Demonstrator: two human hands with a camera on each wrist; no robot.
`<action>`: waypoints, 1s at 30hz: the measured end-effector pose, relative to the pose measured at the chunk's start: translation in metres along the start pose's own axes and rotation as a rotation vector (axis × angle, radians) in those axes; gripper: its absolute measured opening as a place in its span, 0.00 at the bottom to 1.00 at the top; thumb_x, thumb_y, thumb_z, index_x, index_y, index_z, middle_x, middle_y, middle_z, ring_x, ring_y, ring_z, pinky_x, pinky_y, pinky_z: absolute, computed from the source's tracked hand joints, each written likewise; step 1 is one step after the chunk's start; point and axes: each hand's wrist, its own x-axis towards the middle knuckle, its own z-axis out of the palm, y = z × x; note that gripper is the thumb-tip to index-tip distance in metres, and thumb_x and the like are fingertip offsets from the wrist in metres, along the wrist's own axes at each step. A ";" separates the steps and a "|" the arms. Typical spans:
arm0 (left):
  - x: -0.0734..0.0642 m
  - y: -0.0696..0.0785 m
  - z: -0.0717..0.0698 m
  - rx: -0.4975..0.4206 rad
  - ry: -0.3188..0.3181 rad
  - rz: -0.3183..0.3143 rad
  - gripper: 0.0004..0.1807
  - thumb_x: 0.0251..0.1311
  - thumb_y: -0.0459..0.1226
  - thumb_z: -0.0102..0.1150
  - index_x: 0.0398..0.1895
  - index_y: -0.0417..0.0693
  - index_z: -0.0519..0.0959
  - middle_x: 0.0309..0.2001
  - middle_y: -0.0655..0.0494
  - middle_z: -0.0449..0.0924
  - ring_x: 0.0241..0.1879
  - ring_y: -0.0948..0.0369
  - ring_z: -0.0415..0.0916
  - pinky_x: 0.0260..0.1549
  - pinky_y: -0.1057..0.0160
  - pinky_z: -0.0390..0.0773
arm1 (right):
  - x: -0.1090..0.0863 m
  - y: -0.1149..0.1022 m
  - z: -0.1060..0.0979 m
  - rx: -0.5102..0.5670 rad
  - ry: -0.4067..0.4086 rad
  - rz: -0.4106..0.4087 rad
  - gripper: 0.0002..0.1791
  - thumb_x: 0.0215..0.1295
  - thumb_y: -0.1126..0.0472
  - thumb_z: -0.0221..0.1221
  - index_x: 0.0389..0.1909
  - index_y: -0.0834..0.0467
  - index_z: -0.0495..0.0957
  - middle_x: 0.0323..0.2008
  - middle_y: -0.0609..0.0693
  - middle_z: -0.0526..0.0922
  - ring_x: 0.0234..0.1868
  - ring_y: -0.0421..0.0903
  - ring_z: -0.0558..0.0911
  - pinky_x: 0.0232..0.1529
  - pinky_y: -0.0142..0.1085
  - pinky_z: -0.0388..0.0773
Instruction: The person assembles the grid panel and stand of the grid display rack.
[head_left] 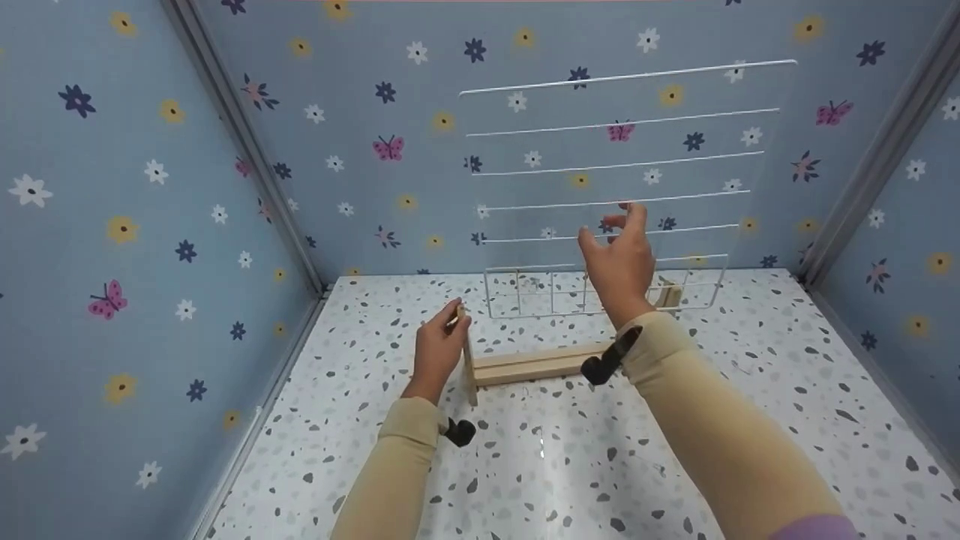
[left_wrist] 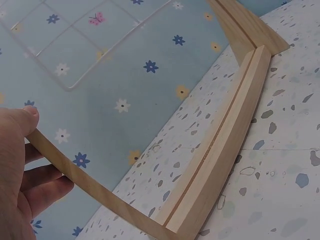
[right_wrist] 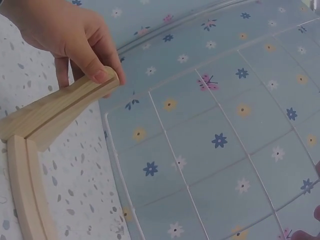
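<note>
In the head view my left hand (head_left: 442,337) pinches the top of the near-left upright of a wooden stand (head_left: 540,365). The left wrist view shows the thumb on one side of this upright (left_wrist: 95,187) and fingers on the other. A grooved rail (left_wrist: 220,145) joins it to the far upright (head_left: 670,294). My right hand (head_left: 622,266) holds a white wire grid panel (head_left: 611,164) around its lower middle wires, thumb and fingers bent. The panel's lower edge hangs above the stand, apart from the rail. Only a few right fingertips (right_wrist: 306,233) show in the right wrist view.
A white speckled tabletop (head_left: 600,457) lies under the stand. Blue flower-patterned walls (head_left: 360,150) rise at the back, left and right, with grey metal strips (head_left: 247,142) at the corners. Each wrist wears a black device (head_left: 459,432).
</note>
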 end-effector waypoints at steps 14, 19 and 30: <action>0.000 0.003 0.004 0.000 -0.007 -0.020 0.25 0.73 0.40 0.59 0.71 0.49 0.72 0.65 0.48 0.77 0.59 0.54 0.80 0.55 0.57 0.81 | 0.004 -0.014 -0.001 -0.004 -0.006 0.018 0.37 0.68 0.47 0.64 0.72 0.48 0.58 0.63 0.46 0.76 0.54 0.48 0.80 0.45 0.43 0.80; -0.001 0.003 0.005 -0.016 -0.017 -0.009 0.25 0.73 0.41 0.58 0.71 0.50 0.72 0.65 0.48 0.77 0.60 0.54 0.79 0.55 0.58 0.80 | 0.005 -0.018 0.000 -0.003 0.003 0.005 0.36 0.67 0.47 0.64 0.71 0.49 0.59 0.62 0.46 0.77 0.56 0.47 0.80 0.48 0.44 0.80; -0.002 0.006 0.010 -0.020 -0.041 0.003 0.25 0.73 0.40 0.58 0.72 0.50 0.72 0.65 0.47 0.76 0.60 0.53 0.79 0.53 0.58 0.82 | 0.004 -0.026 -0.001 0.011 -0.002 -0.022 0.36 0.67 0.48 0.64 0.70 0.50 0.60 0.61 0.45 0.78 0.57 0.48 0.79 0.47 0.45 0.79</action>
